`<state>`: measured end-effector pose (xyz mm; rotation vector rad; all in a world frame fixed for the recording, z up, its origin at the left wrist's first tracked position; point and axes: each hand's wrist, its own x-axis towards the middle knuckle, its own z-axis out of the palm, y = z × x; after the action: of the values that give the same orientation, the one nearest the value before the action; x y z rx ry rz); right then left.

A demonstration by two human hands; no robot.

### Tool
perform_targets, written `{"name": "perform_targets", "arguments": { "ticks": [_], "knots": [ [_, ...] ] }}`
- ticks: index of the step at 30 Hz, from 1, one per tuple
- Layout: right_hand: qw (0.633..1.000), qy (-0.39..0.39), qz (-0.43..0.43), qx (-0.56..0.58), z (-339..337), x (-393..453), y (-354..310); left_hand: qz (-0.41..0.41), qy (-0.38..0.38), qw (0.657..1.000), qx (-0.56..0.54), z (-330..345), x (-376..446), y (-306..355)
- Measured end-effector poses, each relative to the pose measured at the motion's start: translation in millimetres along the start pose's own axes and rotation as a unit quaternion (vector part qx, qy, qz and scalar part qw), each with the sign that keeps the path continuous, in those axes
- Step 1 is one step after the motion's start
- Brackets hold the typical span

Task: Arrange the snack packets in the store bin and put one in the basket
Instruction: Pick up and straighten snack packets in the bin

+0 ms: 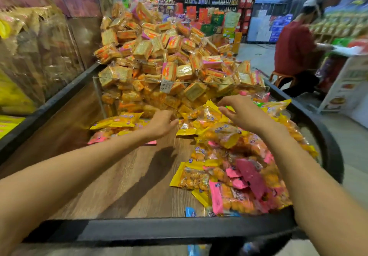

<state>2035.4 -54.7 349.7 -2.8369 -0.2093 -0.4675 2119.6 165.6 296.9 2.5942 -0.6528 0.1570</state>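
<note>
The store bin (163, 230) has a black rim and a wooden floor. Yellow and pink snack packets (235, 168) lie heaped along its right side, and a few more yellow packets (119, 121) lie at the far left by a clear divider. My left hand (161, 123) reaches over the far packets, fingers loosely spread, nothing held. My right hand (239, 111) hovers over the far end of the heap with fingers curled down onto the packets; I cannot tell whether it grips one. No basket is in view.
Behind the clear divider (179, 80) rises a tall pile of orange cracker packs (163, 50). A clear-walled bin (29, 60) of snacks stands at left. A person in a red top (294, 54) sits at right by shelves. Store shelving fills the background.
</note>
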Motion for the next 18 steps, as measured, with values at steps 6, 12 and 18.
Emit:
{"name": "perform_targets", "arguments": {
  "ticks": [6, 12, 18],
  "knots": [
    [0.998, 0.019, 0.039, -0.053, -28, -40, 42, -0.063, -0.115, 0.982, -0.137, 36, -7, 58],
    [0.995, 0.029, 0.056, -0.078, -15, -72, 57, -0.239, -0.162, 0.882, -0.372, 57, 8, 89],
    [0.994, 0.074, 0.068, -0.039, -16, -72, 71, -0.334, -0.145, 0.832, -0.419, 74, 23, 90]
  ]
}}
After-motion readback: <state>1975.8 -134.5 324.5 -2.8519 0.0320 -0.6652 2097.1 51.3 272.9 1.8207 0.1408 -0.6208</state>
